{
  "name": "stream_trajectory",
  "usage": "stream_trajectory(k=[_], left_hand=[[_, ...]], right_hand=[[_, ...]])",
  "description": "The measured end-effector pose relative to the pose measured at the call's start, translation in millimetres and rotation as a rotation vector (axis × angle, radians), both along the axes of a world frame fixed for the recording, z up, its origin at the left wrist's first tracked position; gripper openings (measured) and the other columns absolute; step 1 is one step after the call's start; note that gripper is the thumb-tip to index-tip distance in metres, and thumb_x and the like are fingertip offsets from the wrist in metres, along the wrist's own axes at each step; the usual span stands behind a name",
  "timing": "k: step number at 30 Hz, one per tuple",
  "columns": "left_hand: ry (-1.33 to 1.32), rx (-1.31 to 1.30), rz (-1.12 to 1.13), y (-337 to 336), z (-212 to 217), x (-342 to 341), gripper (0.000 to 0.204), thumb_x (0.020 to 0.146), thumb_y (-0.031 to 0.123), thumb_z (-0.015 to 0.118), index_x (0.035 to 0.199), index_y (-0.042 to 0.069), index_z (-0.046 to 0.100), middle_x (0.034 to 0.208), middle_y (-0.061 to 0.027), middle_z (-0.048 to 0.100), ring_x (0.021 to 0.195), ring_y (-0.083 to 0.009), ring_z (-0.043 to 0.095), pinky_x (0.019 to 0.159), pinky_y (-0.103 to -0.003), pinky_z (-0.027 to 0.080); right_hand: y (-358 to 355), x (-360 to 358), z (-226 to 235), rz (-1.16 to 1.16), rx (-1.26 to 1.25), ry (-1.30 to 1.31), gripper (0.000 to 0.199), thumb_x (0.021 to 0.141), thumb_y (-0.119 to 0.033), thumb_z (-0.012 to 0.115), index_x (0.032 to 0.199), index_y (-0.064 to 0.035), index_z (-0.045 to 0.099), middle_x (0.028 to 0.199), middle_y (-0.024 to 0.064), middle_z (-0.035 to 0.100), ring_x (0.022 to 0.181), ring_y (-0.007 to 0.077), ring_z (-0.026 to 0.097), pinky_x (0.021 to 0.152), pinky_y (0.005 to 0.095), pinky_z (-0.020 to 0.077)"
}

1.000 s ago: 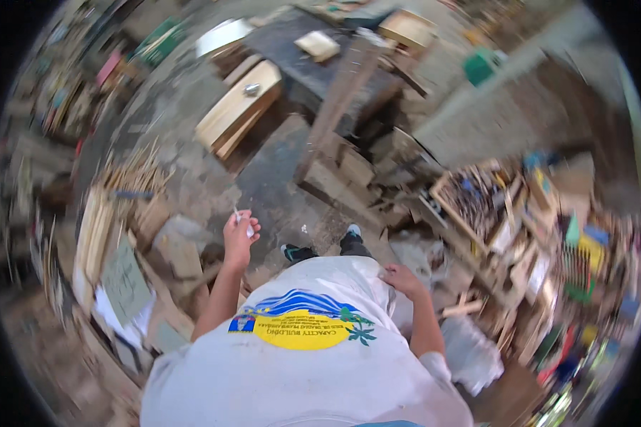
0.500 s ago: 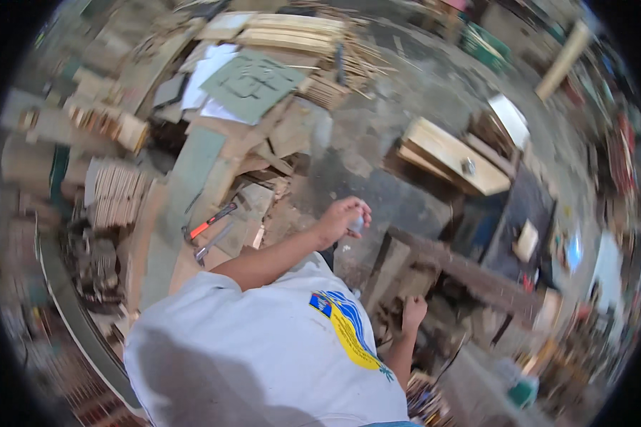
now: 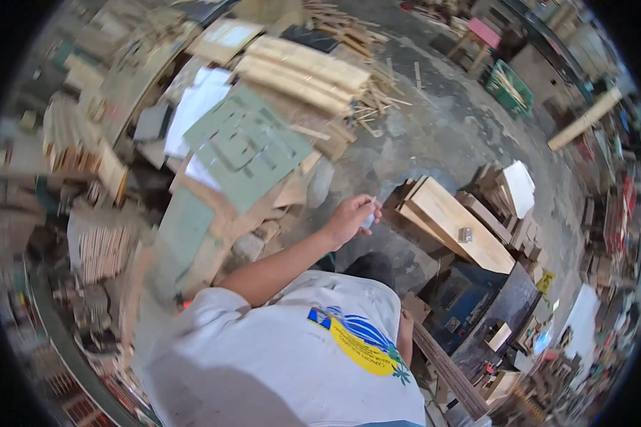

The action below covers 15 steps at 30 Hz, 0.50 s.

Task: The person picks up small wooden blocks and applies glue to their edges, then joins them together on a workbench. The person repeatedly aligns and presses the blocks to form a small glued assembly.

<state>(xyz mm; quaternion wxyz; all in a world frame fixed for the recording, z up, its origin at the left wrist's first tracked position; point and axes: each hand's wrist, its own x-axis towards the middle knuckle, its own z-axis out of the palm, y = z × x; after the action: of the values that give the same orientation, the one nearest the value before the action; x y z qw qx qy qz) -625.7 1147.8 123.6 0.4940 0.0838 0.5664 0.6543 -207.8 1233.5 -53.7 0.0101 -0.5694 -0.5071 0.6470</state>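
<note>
1. A small white object (image 3: 367,221) is clamped in the left hand (image 3: 352,217), jutting below its curled fingers.
2. The right hand (image 3: 407,322) is partly hidden by the shirt (image 3: 285,349); its grip cannot be told.
3. Wooden sticks (image 3: 505,81) are held in a green basket (image 3: 525,98).

Left hand (image 3: 358,215), beyond the white T-shirt (image 3: 263,349), partly covers a small whitish object (image 3: 367,222); kind indeterminable. Right hand (image 3: 406,320), beside the T-shirt: partly hidden. Stacked strips (image 3: 107,252) left of the T-shirt: blurred.
</note>
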Motion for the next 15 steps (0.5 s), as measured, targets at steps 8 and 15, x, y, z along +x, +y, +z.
stream_trajectory(k=[8,15], left_hand=[[-0.117,0.047,0.071,150.2,-49.8,-126.2,0.029,0.11,0.034,0.056,0.122,0.008,0.064,0.103,-0.0016,0.069,0.094,-0.0107,0.067,0.072,-0.029,0.059],[-0.027,-0.133,0.187,336.9,-30.1,-301.9,0.025,0.113,0.028,0.052,0.122,0.008,0.064,0.108,-0.0016,0.069,0.096,-0.0106,0.067,0.072,-0.03,0.059]], right_hand=[[196.3,-172.4,-47.1,0.25,0.176,-0.114,0.032,0.102,-0.026,0.055,0.092,0.0024,0.068,0.091,0.0096,0.067,0.089,0.0208,0.06,0.082,0.0405,0.0481],[442.2,-388.1,-76.2,0.24,-0.095,-0.119,0.032,0.099,-0.025,0.065,0.11,0.0021,0.078,0.094,0.0087,0.075,0.086,0.0245,0.071,0.081,0.0396,0.0572]])
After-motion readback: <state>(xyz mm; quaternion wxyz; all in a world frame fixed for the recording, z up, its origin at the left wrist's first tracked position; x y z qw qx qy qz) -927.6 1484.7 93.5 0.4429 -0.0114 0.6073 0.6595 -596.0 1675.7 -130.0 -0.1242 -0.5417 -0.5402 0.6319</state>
